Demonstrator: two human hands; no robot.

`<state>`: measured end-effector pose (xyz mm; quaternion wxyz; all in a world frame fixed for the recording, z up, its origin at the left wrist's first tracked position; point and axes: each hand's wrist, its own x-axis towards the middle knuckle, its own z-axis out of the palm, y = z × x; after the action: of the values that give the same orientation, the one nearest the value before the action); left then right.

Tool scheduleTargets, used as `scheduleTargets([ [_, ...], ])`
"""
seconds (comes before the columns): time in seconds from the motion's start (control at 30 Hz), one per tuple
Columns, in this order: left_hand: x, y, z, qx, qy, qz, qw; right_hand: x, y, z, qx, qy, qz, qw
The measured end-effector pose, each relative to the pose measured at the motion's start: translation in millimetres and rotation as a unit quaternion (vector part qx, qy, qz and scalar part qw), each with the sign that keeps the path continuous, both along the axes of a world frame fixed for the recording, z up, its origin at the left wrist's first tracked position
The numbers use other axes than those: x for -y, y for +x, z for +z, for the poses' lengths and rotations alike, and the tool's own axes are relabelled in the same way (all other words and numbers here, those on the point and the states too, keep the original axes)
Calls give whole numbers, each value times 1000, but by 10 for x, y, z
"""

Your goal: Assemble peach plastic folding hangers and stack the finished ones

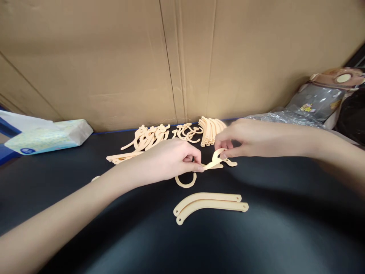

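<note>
Between my hands is a flat, cream-coloured curved piece [212, 164] with a hook-like loop. My left hand [182, 158] pinches its left end with thumb and fingertips. My right hand [235, 142] grips the looped part near the right end. Another cream strip shows partly behind it, mostly hidden. Just below my left hand lies a C-shaped hook [186, 185], its top covered by my fingers. Nearer to me, two curved arms [211, 201] with holes at their ends lie side by side on the black surface [273, 236].
At the back are piles of cream pieces: looped ones [149, 137], small hooks [188, 132] and stacked curved arms [210, 131]. A tissue pack [54, 135] lies left. Clear plastic wrap [285, 117] and a bottle [316, 97] stand right. Cardboard [128, 57] walls the back.
</note>
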<state>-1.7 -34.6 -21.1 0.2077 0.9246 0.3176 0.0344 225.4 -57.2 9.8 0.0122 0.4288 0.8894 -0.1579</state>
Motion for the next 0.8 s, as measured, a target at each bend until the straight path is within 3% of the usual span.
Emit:
scheduleTargets([
  [0.13,-34,33,-87,12,47,0,999,39,-7,-15,16,-10,-25,1000],
  [0.37,-110,39,-169,19,12,19,1000,18,-32,-90,-4,-30,-8,1000],
  [0.63,-104,58,-248,22,66,-2,998,-23,-17,-158,31,-79,-8,996],
  [0.8,-114,65,-295,44,78,-10,996,-94,47,-234,10,-71,-6,997],
])
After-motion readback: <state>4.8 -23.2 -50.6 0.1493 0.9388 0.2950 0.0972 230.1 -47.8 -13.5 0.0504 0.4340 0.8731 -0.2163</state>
